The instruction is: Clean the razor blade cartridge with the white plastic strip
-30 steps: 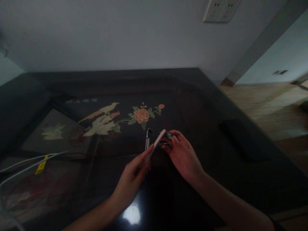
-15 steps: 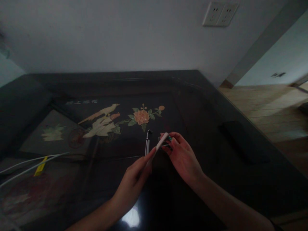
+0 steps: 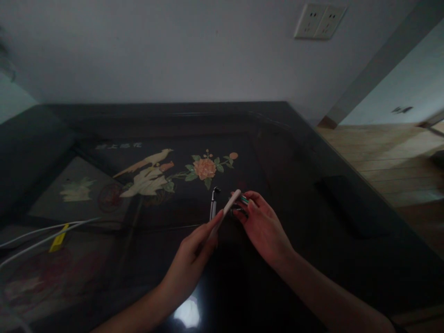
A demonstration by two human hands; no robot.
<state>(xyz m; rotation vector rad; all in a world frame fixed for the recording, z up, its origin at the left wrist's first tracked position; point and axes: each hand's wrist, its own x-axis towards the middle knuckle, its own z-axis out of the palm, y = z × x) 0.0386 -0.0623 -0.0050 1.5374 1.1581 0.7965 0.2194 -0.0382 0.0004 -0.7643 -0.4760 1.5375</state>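
Left hand [image 3: 194, 249], just below the centre of the frame, pinches the lower end of a slim white stick-like tool [image 3: 227, 212] — perhaps a nail file — between thumb and fingers, so that it slants up and to the right. Its upper tip meets the fingertips of the right hand [image 3: 263, 226], which is curled shut around a small object with green and white stripes [image 3: 244, 199]; what that object is cannot be made out in the dim light. Both hands hover just above the dark lacquered table [image 3: 312, 152], near its middle.

A small metal tool with a dark tip [image 3: 213, 202] lies on the table just left of the white stick, untouched. Above it, in the centre of the frame, sits the table's inlaid flower-and-bird picture [image 3: 194, 169]. White cables with a yellow tag [image 3: 58, 238] run in from the left edge, and a flat dark object [image 3: 350, 203] lies well apart at the right. A double wall socket [image 3: 319, 21] shows at the upper right.

As for progress, the stick is already brought to the right hand's fingertips, so the work looks under way — how much is left cannot be told.
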